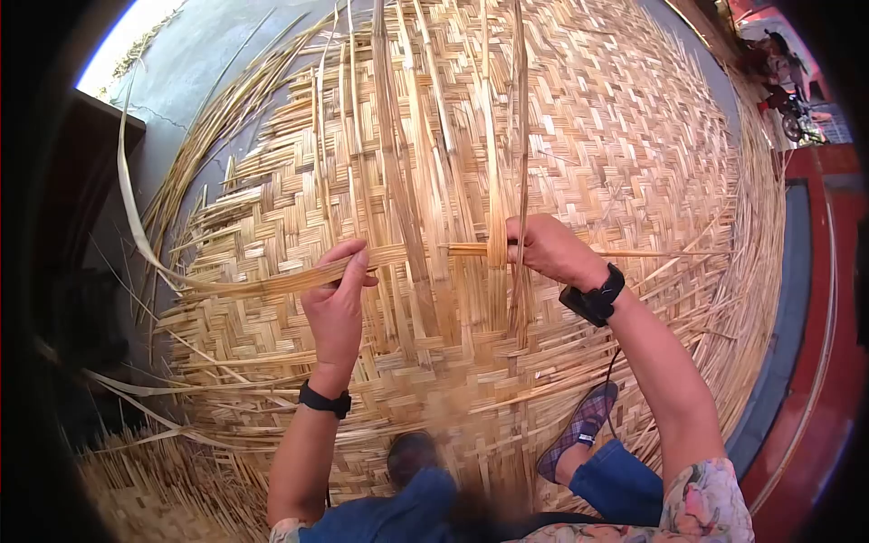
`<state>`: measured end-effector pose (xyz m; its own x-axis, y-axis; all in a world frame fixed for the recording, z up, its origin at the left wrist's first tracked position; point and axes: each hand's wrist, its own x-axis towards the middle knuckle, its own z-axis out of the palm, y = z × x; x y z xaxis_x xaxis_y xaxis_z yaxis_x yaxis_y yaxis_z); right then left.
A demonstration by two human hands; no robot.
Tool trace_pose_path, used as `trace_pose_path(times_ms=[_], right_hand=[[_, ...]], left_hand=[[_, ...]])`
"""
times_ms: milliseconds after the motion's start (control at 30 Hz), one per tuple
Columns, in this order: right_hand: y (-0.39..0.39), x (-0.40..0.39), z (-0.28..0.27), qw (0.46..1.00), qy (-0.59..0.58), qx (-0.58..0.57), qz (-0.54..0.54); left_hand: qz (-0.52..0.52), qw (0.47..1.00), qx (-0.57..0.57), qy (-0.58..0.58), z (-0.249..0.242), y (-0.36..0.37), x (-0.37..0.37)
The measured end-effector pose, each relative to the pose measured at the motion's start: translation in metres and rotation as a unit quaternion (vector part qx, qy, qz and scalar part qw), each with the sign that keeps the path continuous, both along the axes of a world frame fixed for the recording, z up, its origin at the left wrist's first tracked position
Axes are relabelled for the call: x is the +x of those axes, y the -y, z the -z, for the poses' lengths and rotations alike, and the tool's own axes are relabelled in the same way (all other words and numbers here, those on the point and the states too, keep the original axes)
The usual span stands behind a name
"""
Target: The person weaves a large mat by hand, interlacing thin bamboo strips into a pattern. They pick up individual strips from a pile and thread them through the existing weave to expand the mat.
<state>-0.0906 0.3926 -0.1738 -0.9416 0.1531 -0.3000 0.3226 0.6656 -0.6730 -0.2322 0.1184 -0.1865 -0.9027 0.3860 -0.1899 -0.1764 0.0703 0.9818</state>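
Observation:
A large woven mat [615, 154] of split reed strips lies beneath both hands. My left hand [337, 294] pinches a flat bundle of reed strips [244, 288] between thumb and fingers. That bundle runs leftward off the weave and passes rightward among the lengthwise strips [391, 136]. My right hand [557, 253] is closed at a raised lengthwise reed strip [497, 222], beside the point where a narrow crosswise strip [466, 249] passes. Its fingertips are partly hidden behind the strips. Both wrists wear black bands.
Loose reed ends fringe the mat, with long strips [204, 136] at the left. My feet in plaid shoes [584, 425] stand on the weave. A red ledge [824, 271] borders the right side. A motorcycle [797, 118] and a person are far off at the upper right.

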Motion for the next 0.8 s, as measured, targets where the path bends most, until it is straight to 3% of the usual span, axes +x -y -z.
trace_pose_path(times_ms=[100, 133, 200, 233, 267, 300, 367, 400, 433, 500, 533, 600, 633, 733, 767, 800], right_hand=[[0.001, -0.002, -0.022, 0.991, 0.136, -0.009, 0.020], [0.002, -0.001, -0.032, 0.984, 0.157, -0.059, 0.055], [-0.016, 0.016, -0.025, 0.987, 0.157, 0.005, 0.015], [-0.017, 0.028, -0.025, 0.985, 0.169, 0.009, 0.020], [-0.015, 0.040, -0.020, 0.980, 0.170, 0.096, -0.047], [-0.006, 0.053, -0.013, 0.960, 0.243, 0.107, -0.086], [0.011, 0.079, 0.014, 0.958, 0.195, 0.169, -0.123], [0.007, 0.081, 0.014, 0.960, 0.235, 0.121, -0.087], [0.007, 0.082, 0.015, 0.965, 0.231, 0.094, -0.087], [-0.003, 0.089, 0.026, 0.972, 0.217, 0.046, -0.073], [-0.008, 0.098, 0.040, 0.980, 0.179, 0.055, -0.073], [-0.010, 0.106, 0.052, 0.990, 0.139, 0.001, -0.023], [-0.013, 0.106, 0.061, 0.985, 0.172, -0.008, -0.018], [-0.001, 0.118, 0.057, 0.995, 0.096, 0.017, 0.026], [0.002, 0.118, 0.054, 0.995, 0.096, 0.024, 0.033], [0.006, 0.121, 0.045, 0.995, 0.084, 0.004, 0.055]], left_hand=[[0.012, 1.000, -0.026, 0.004, -0.005, 0.012, 0.001], [0.014, 0.998, -0.044, -0.047, -0.003, 0.021, 0.006], [0.024, 0.985, -0.080, -0.148, 0.008, 0.041, 0.018], [0.082, 0.968, -0.120, -0.204, 0.013, 0.051, 0.033], [0.136, 0.942, -0.154, -0.264, 0.017, 0.060, 0.052], [0.183, 0.910, -0.187, -0.322, 0.020, 0.068, 0.068], [0.178, 0.911, -0.200, -0.313, 0.027, 0.081, 0.084], [0.177, 0.912, -0.202, -0.311, 0.031, 0.083, 0.088], [0.140, 0.962, -0.175, -0.157, 0.036, 0.088, 0.089], [0.074, 0.980, -0.103, 0.156, 0.046, 0.093, 0.079], [0.069, 0.989, -0.038, 0.127, 0.029, 0.092, 0.080], [0.060, 0.990, -0.033, 0.121, 0.081, 0.110, 0.074], [0.000, 0.973, 0.027, 0.230, 0.050, 0.095, 0.075], [-0.001, 0.965, 0.099, 0.243, 0.067, 0.095, 0.078], [-0.012, 0.971, 0.085, 0.223, 0.055, 0.089, 0.085], [-0.009, 0.952, 0.066, 0.300, 0.012, 0.080, 0.090]])
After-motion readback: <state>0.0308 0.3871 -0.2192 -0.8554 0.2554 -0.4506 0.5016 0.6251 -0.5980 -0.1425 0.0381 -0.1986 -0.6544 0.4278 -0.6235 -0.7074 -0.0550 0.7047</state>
